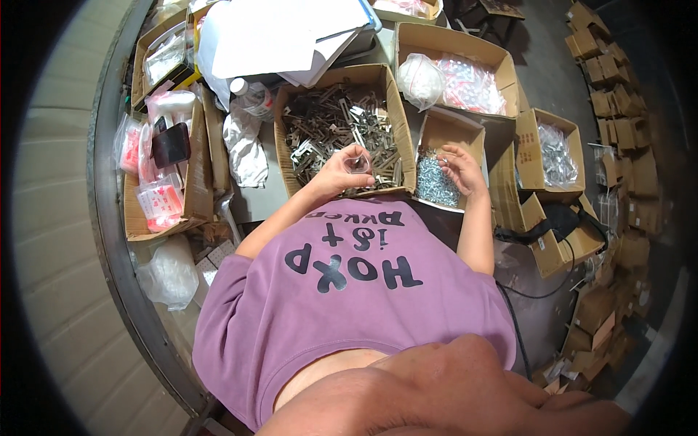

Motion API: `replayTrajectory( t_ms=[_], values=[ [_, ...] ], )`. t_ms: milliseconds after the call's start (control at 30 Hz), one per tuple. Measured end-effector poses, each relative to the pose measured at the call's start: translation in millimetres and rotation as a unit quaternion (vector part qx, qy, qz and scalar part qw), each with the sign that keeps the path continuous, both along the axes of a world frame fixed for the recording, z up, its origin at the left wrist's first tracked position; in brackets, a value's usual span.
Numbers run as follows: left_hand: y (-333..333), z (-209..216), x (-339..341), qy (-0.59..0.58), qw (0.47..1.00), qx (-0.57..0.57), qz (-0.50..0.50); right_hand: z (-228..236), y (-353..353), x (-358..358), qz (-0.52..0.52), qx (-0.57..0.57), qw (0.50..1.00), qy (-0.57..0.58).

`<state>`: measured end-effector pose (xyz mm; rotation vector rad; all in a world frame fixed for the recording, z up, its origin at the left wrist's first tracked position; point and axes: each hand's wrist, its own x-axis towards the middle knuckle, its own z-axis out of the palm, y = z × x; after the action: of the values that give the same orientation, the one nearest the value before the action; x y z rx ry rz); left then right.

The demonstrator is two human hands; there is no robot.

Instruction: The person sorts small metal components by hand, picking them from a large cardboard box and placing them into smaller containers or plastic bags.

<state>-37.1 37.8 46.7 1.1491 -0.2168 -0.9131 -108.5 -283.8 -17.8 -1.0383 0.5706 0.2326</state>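
In front of my chest, my left hand (345, 173) has its thumb and fingers curled round a small clear plastic bag (356, 165), whose mouth looks rounded. Behind and below it is a cardboard box (405, 156) heaped with flat metal brackets (331, 120). My right hand (463, 171) hovers at a smaller box (474, 133) of small silvery screws (434, 183). Its fingers are bent inward over the screws; anything between the fingertips is too small to make out.
Papers (254, 36) and a plastic bottle (251, 94) lie beyond the brackets. On the left, a phone (171, 144) rests on a box of bagged parts. Rightward are boxes of bagged parts (558, 156) and a black cable (552, 291). A wall (58, 218) rises at far left.
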Motion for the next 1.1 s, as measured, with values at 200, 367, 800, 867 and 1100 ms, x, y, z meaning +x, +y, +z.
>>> replayTrajectory(
  t_ms=[200, 367, 800, 867, 1100],
  values=[
    [-5, 1, 2, -0.011, 1.000, 0.022, -0.015, 17, 12, -5, -0.021, 0.084, 0.996, -0.023],
    [-14, -1, 4, -0.051, 0.996, 0.046, -0.057, 61, 59, 8, 0.079, -0.058, 0.985, -0.143],
    [-13, -9, 4, -0.068, 0.997, 0.017, -0.034, 136, 134, 34, 0.353, -0.515, 0.684, -0.378],
    [-13, -12, 4, -0.099, 0.993, 0.037, -0.043, 135, 138, 35, 0.477, -0.513, 0.638, -0.319],
    [-10, -7, 5, -0.219, 0.970, 0.103, -0.026, 131, 127, 51, 0.472, -0.462, 0.637, -0.397]
  ],
)
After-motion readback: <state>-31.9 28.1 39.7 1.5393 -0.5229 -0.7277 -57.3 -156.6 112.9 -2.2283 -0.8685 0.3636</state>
